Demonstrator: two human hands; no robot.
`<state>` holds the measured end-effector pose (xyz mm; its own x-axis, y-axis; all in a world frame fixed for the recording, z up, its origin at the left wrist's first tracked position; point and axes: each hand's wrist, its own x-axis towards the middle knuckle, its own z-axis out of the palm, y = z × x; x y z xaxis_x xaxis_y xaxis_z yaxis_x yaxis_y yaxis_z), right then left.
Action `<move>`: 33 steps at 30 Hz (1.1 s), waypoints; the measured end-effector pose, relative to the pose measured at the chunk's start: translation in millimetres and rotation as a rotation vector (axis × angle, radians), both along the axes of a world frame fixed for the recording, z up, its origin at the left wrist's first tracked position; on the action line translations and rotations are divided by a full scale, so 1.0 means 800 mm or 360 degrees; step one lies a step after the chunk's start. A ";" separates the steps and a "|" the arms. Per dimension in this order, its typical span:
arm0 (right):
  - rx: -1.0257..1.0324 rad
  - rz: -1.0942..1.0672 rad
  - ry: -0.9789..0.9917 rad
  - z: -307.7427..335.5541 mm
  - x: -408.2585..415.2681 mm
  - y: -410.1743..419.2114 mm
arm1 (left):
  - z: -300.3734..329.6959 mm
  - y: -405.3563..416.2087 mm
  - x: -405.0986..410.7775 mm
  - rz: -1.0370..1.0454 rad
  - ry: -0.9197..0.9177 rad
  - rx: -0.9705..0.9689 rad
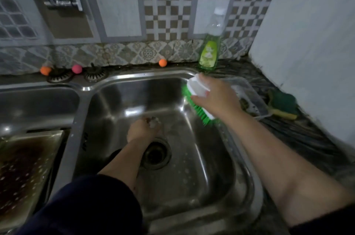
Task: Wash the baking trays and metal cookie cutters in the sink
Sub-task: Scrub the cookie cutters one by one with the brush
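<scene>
Over the sink (107,88): right hand (215,96) clamped on brush (194,98), left hand (142,129) pinching something small, grip unclear; stained baking tray (26,173) apparently unwashed.

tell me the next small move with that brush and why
Probably bring the brush down from the sink's right rim to the left hand, which grips something small and pale by the drain. The right hand already holds the brush, bristles facing the basin, so scrubbing looks next.
</scene>
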<state>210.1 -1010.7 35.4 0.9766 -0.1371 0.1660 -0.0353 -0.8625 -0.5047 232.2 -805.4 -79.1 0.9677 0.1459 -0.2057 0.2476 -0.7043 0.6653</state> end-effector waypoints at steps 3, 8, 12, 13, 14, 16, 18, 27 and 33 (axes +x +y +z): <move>0.0027 -0.0159 -0.0040 0.035 0.009 -0.051 | 0.031 -0.037 -0.009 -0.0032 -0.0115 -0.0352; -0.0052 -0.0387 0.0151 0.030 0.022 -0.109 | 0.036 -0.071 -0.020 -0.0024 -0.0055 -0.1028; -0.0175 -0.0414 0.0329 -0.003 0.025 -0.122 | 0.040 -0.083 -0.033 -0.0020 0.0123 -0.1512; -0.0202 -0.0407 0.0347 -0.010 0.025 -0.122 | 0.046 -0.084 -0.037 0.0002 0.0176 -0.1630; -0.0221 -0.0415 0.0346 -0.013 0.025 -0.122 | 0.052 -0.085 -0.041 0.0004 0.0235 -0.1735; -0.0247 -0.0449 0.0272 -0.010 0.023 -0.118 | 0.059 -0.084 -0.044 0.0023 0.0369 -0.1915; -0.0202 -0.0435 0.0102 0.003 0.017 -0.109 | 0.063 -0.080 -0.043 0.0107 0.0484 -0.2071; 0.0013 0.0192 -0.0266 -0.009 -0.050 0.010 | 0.073 -0.082 -0.054 0.0179 0.0569 -0.2307; 0.0253 0.0231 -0.0255 -0.028 -0.063 0.029 | 0.099 -0.069 -0.057 0.0250 0.0524 -0.2336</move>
